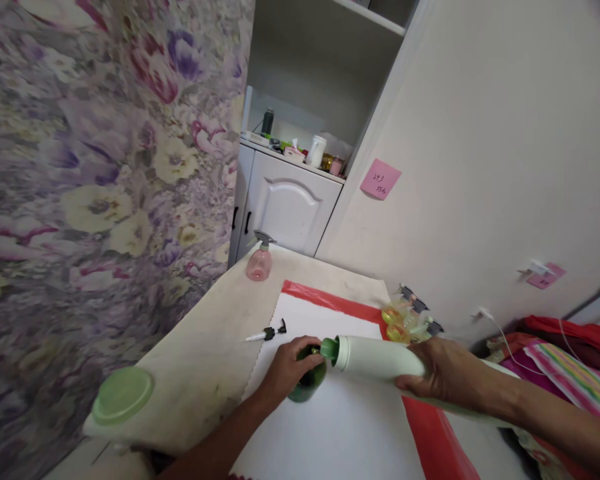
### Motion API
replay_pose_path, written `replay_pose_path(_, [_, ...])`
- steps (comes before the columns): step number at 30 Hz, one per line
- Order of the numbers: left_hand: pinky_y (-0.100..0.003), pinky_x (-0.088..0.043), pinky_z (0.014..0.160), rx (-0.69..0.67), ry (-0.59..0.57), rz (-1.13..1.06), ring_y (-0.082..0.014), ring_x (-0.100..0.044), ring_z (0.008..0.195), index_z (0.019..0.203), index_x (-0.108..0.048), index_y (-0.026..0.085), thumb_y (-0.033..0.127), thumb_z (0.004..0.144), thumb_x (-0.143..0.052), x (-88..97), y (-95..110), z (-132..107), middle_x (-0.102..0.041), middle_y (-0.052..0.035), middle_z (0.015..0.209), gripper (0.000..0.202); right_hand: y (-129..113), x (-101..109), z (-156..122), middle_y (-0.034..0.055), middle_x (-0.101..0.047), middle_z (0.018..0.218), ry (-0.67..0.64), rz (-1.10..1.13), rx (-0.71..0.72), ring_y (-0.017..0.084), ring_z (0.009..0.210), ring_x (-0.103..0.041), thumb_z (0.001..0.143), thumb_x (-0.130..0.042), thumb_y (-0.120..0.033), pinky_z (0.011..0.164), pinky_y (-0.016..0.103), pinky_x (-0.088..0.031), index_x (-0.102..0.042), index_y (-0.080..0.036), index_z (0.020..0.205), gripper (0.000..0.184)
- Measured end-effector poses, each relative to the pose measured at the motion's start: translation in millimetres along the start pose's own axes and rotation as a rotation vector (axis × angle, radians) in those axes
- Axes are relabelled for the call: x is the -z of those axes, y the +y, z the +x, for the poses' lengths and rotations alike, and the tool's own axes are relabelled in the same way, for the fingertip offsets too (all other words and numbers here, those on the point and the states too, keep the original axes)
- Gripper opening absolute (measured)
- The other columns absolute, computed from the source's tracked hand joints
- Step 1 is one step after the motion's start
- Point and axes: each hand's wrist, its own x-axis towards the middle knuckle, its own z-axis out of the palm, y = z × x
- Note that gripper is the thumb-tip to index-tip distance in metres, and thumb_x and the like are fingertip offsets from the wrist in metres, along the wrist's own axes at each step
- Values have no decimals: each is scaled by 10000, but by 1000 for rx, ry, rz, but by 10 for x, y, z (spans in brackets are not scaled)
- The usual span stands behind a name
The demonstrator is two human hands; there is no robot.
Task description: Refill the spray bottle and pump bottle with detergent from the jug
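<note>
Left hand [286, 371] clasps a small dark green bottle [307, 385] upright on the white sheet [340, 427]. Right hand [443, 377] grips a large pale green refill bottle [380, 359], tipped sideways, spout at the small bottle's mouth. Pump head [266, 333] lies off, beyond the small bottle: filling apparently under way, recapping outstanding.

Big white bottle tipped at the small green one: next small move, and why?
Probably tilt the white bottle slightly further. Its green spout already meets the mouth of the small green bottle, which the left hand steadies; the right hand holds the white bottle nearly level.
</note>
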Motion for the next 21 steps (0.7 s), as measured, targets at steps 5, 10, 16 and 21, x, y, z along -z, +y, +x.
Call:
replay_pose_path(5, [-273, -464, 880, 2, -1, 4, -206, -664, 972, 940, -710, 250, 276, 743, -662, 1, 1, -4, -743, -5, 1001, 204, 6, -2, -10, 24, -683, 631, 5, -5, 8, 131, 533, -567, 769, -566, -527, 500, 235, -329, -647, -198, 729, 341])
replay_pose_path(10, [-287, -464, 893, 4, -2, 6, -214, -661, 987, 942, -709, 251, 277, 746, -656, -3, -2, -3, -743, -13, 1019, 205, 11, -6, -15, 23, -680, 632, 12, -14, 21, 134, 536, -572, 784, -548, -536, 504, 238, -330, -645, -201, 736, 352])
replay_pose_path(16, [-293, -464, 894, 10, -9, 4, -212, -660, 977, 948, -708, 254, 271, 747, -651, -7, 15, 1, -744, -10, 1017, 210, -4, 8, -9, 32, -687, 644, 8, -16, 7, 152, 557, -602, 776, -565, -508, 505, 243, -337, -653, -203, 751, 318])
replay_pose_path(21, [-289, -467, 877, 12, -17, 2, -208, -658, 954, 955, -707, 248, 278, 755, -645, -9, 20, -6, -742, -10, 990, 212, -11, 16, -20, 24, -679, 635, 0, -8, 8, 148, 554, -599, 779, -559, -507, 501, 237, -335, -646, -207, 746, 314])
